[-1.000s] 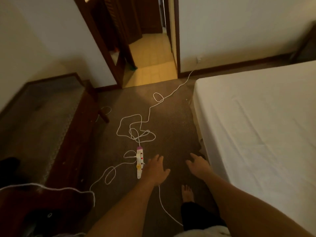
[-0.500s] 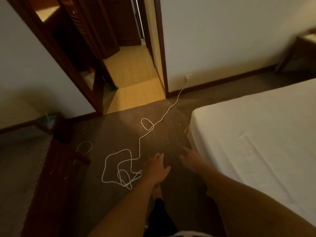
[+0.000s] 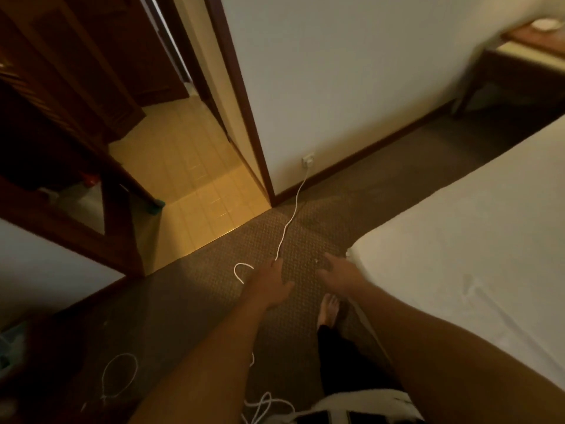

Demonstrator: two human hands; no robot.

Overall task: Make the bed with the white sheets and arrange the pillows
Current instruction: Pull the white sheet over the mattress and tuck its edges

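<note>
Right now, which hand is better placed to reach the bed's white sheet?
Right. The right hand hangs open just beside the near corner of the bed; the left hand is farther away, over the carpet by the white cord.

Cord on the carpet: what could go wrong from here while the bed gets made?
1. The white cord trails loose over the carpet alongside the bed, with loops lying close to the bare foot. A step could catch it and cause a trip.
2. The cord is plugged into the wall socket, so a snag might yank the plug out.
</note>
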